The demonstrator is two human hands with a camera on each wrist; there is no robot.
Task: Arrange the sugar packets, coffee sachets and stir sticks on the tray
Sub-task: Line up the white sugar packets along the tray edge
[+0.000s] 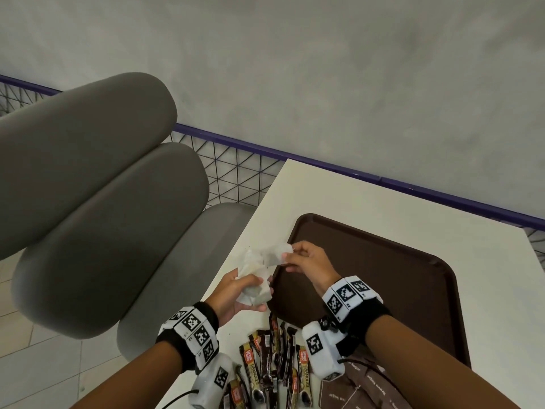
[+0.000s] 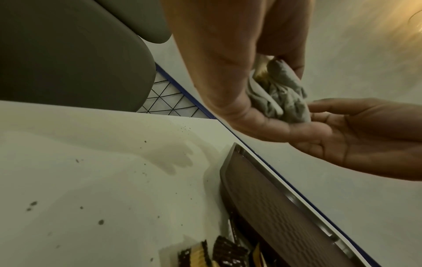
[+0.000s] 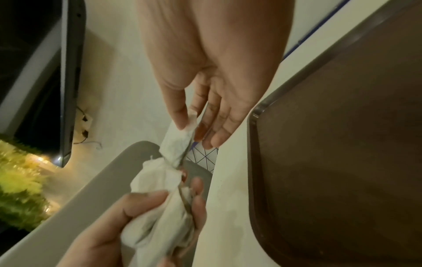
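Observation:
A crumpled white tissue hangs in the air over the table's left edge, just left of the brown tray. My left hand grips its lower bunch. My right hand pinches the upper corner between thumb and fingers. Several coffee sachets lie in a pile on the table near me, by the tray's near left corner. Brown sugar packets lie to their right, under my right wrist. The tray's bed holds nothing that I can see. No stir sticks show.
The white table carries dark specks and a damp smear left of the tray. A grey padded chair stands close at the left. Behind the table runs a wire grid fence with a purple rail.

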